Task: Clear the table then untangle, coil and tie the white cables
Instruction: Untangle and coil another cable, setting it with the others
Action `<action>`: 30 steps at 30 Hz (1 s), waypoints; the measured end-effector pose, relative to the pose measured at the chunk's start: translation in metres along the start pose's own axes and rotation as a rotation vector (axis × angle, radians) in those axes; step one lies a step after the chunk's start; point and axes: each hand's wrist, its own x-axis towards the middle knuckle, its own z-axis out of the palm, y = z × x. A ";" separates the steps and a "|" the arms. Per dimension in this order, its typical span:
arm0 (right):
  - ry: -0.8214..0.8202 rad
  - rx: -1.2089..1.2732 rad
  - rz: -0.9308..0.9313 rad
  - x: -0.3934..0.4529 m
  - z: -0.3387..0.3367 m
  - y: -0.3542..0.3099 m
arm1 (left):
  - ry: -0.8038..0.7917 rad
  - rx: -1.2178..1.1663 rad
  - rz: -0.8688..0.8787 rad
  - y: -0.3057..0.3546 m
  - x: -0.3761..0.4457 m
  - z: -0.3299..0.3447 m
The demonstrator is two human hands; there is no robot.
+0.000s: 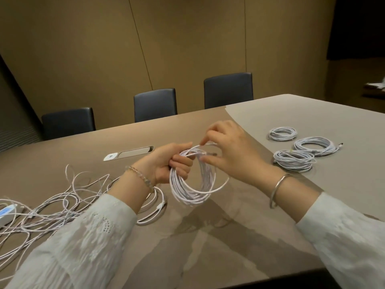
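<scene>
My left hand [166, 163] grips a coil of white cable [191, 190] at its top, so the loops hang down above the table. My right hand [227, 151] pinches the loose end of that same cable near the top of the coil, thumb and fingers closed on it. A tangle of loose white cables [62, 205] sprawls over the table at the left, partly hidden by my left sleeve. Three finished coils lie at the right: a far coil [282, 133], a middle coil [315, 146] and a near coil [293, 161].
A white power strip [5, 213] lies at the far left edge among the tangle. A table socket panel [129, 153] is set into the brown table [229, 236]. Three dark chairs [155, 104] stand along the far side.
</scene>
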 end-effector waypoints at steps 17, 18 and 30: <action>-0.134 0.445 0.334 -0.055 -0.036 0.116 | -0.315 0.464 -0.166 0.009 0.100 0.082; -0.202 0.585 0.402 -0.055 -0.039 0.124 | -0.373 0.422 -0.190 0.011 0.109 0.085; -0.138 1.159 0.603 -0.033 0.009 0.177 | -0.039 0.549 0.169 0.011 0.193 0.078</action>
